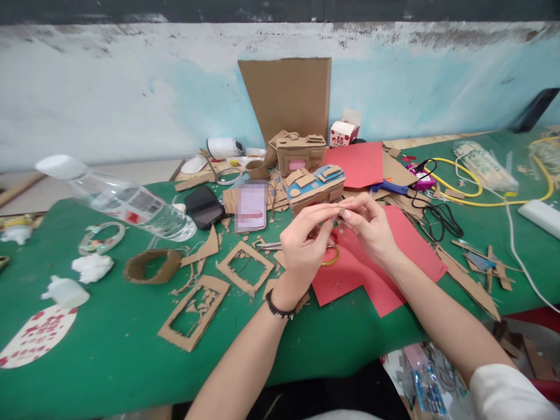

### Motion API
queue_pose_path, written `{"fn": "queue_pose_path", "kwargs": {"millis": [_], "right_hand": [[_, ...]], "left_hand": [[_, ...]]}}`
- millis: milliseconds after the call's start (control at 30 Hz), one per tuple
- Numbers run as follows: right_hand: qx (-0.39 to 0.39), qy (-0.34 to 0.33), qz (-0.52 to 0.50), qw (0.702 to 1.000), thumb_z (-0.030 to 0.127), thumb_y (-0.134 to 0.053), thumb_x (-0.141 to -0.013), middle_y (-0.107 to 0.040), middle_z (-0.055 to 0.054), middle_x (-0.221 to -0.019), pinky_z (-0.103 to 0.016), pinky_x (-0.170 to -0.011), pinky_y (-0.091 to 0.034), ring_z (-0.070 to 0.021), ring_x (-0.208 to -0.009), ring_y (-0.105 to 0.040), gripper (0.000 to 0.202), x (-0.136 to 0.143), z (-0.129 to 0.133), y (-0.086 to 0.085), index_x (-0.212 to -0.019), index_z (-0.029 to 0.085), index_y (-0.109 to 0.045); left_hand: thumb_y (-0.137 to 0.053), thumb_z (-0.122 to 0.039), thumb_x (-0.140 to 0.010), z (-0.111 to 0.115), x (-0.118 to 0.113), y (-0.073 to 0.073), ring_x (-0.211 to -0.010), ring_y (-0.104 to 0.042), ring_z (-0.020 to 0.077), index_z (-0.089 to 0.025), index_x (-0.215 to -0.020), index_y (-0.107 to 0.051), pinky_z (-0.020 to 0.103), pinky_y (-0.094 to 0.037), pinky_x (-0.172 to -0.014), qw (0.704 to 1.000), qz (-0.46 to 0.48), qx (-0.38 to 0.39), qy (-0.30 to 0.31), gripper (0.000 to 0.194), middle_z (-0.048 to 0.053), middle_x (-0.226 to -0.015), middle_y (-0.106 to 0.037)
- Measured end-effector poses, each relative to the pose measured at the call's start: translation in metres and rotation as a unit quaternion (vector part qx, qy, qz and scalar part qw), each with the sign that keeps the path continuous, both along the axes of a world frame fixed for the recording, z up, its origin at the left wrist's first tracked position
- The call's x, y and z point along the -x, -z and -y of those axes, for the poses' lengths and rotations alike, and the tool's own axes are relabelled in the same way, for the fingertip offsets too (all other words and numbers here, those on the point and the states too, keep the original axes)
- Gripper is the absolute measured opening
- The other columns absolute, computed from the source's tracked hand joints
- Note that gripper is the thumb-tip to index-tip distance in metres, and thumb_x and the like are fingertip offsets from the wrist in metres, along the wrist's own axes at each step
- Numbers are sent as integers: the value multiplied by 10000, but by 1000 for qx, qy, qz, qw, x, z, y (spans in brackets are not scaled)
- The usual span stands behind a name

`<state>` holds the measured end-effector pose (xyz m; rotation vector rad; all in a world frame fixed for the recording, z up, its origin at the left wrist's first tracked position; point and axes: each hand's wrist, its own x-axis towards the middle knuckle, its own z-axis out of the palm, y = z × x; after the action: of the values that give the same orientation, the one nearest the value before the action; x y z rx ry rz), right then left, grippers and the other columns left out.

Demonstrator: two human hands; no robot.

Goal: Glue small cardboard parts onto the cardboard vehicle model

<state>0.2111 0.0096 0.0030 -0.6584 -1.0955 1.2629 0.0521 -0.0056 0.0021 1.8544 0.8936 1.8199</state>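
My left hand (307, 236) and my right hand (368, 226) meet above the table, fingertips pinched together around a small brown piece (342, 212). It looks like cardboard, and most of it is hidden by the fingers. Beneath the hands lie scissors (331, 256) with red and yellow handles, partly covered by my left hand. Red paper (394, 256) spreads under and to the right of them. Just beyond my fingers stands a cardboard camera model (321, 189) with a blue top. Behind it is a plain brown cardboard camera (301, 153).
Left of the hands are cardboard frames (195, 312), a cardboard ring (151, 266), a phone (251, 205) and a tilted clear bottle (126, 201). A blue glue gun (389, 186), yellow cable (475, 185) and cardboard strips (470, 283) lie to the right. A cardboard sheet (291, 96) leans on the wall.
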Motion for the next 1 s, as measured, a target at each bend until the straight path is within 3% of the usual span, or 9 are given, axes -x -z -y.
{"fn": "queue_pose_path", "kwargs": {"millis": [167,367,600,1000], "right_hand": [[26,-4,0,1000,466,-980,-827,-790,-5,-990,-259,-644,-615,-155,-858,-714,332,1,1,-3,-898,259,-730],[30,-14,-2,999,473,-972,-835,-789,-12,-995,-250,-642,-600,-158,-883,-721,332,1,2,-5,-925,258,-735],[32,-6,-2,999,484,-978,-817,-782,-10,-994,-262,-647,-600,-164,-877,-702,355,0,1,-2,-904,260,-717],[48,-8,-17,999,486,-999,-785,-783,9,-961,-249,-639,-588,-150,-843,-700,404,3,1,-2,-860,257,-675]], "left_hand": [[-743,-258,-1071,0,-3,-1,-583,-712,50,-197,-1106,-831,151,-593,-503,998,48,39,29,113,73,-1180,-834],[-783,-275,-1048,1,-5,1,-527,-704,39,-208,-1169,-806,135,-577,-483,992,78,92,37,140,38,-1122,-832],[-741,-205,-1066,-1,-2,0,-650,-755,71,-220,-1147,-845,154,-618,-506,998,41,23,35,133,68,-1214,-832],[-745,-227,-1065,-1,-1,3,-637,-744,69,-220,-1125,-849,164,-618,-514,998,34,38,31,120,73,-1212,-834]]}}
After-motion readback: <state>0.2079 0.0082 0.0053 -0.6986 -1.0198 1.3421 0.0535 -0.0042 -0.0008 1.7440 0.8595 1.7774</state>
